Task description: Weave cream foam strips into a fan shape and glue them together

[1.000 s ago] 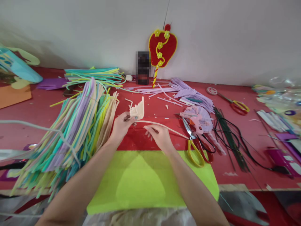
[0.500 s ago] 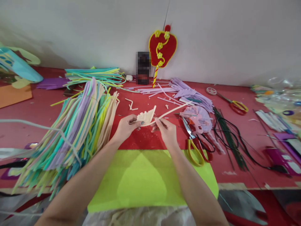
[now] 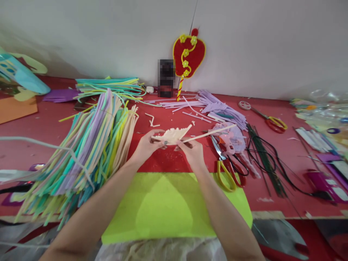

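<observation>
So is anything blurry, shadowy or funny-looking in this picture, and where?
All in the head view: a dark upright shape is broken into squares; darker shadows flank a paler patch on the lime-green sheet; the clear plastic at the right edge looks smeary, with pale glints; the cream piece is too soft for fine detail.

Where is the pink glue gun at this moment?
In the head view, the pink glue gun lies right of the right hand, beside the nearer yellow-and-red-handled scissors.
</observation>
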The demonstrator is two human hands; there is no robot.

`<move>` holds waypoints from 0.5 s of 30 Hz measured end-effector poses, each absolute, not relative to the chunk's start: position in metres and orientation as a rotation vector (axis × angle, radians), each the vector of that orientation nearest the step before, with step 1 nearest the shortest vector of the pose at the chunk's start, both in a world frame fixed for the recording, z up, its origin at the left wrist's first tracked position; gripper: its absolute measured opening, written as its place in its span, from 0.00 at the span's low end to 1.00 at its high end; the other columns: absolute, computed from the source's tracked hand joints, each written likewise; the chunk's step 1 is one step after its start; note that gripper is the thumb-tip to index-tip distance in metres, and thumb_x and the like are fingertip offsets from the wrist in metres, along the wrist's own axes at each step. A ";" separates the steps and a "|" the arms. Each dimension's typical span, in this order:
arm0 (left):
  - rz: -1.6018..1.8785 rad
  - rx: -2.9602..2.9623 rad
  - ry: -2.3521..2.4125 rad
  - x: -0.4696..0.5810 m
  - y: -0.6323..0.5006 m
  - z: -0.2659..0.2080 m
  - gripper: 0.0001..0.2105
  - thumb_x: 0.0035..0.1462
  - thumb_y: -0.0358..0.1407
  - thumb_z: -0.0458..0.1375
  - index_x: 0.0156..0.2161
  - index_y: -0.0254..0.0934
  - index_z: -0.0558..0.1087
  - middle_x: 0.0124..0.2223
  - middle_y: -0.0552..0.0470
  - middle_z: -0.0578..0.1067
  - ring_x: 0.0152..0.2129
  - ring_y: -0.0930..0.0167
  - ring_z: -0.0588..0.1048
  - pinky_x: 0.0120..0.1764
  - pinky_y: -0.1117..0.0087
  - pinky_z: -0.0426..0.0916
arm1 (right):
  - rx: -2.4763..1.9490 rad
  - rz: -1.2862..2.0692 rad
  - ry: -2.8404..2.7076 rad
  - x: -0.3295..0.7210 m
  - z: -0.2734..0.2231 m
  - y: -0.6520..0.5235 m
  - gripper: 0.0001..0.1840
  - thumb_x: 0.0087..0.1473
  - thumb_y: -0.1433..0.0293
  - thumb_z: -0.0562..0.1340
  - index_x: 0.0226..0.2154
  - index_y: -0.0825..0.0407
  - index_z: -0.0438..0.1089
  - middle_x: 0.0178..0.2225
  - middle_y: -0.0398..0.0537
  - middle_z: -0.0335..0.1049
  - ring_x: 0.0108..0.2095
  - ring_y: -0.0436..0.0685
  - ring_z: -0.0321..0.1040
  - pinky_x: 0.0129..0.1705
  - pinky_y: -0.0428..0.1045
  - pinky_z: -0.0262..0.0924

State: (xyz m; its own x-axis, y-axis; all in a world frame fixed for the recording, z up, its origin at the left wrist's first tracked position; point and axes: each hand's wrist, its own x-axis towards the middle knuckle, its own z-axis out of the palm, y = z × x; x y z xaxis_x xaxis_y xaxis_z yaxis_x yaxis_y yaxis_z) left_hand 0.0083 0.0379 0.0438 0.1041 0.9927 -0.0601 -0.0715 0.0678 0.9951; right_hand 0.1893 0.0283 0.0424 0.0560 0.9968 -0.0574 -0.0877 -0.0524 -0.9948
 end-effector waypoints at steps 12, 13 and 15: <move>1.224 0.852 1.051 0.021 0.032 0.032 0.19 0.44 0.45 0.67 0.38 0.33 0.76 0.38 0.47 0.80 0.35 0.65 0.78 0.42 0.62 0.74 | -1.179 1.232 -0.947 0.180 0.035 0.030 0.16 0.41 0.58 0.69 0.28 0.53 0.74 0.26 0.44 0.72 0.27 0.53 0.70 0.32 0.51 0.72; 1.234 0.855 1.064 0.021 0.032 0.034 0.20 0.43 0.46 0.67 0.38 0.33 0.76 0.38 0.47 0.80 0.36 0.64 0.78 0.42 0.62 0.74 | -1.190 1.230 -0.963 0.180 0.035 0.030 0.17 0.42 0.57 0.68 0.29 0.53 0.74 0.27 0.44 0.73 0.28 0.53 0.70 0.31 0.51 0.72; 1.246 0.873 1.087 0.020 0.032 0.035 0.20 0.43 0.47 0.67 0.38 0.33 0.77 0.39 0.47 0.80 0.36 0.63 0.78 0.42 0.61 0.74 | -1.205 1.231 -1.000 0.181 0.036 0.029 0.17 0.42 0.56 0.68 0.30 0.53 0.74 0.30 0.46 0.74 0.30 0.54 0.71 0.31 0.50 0.72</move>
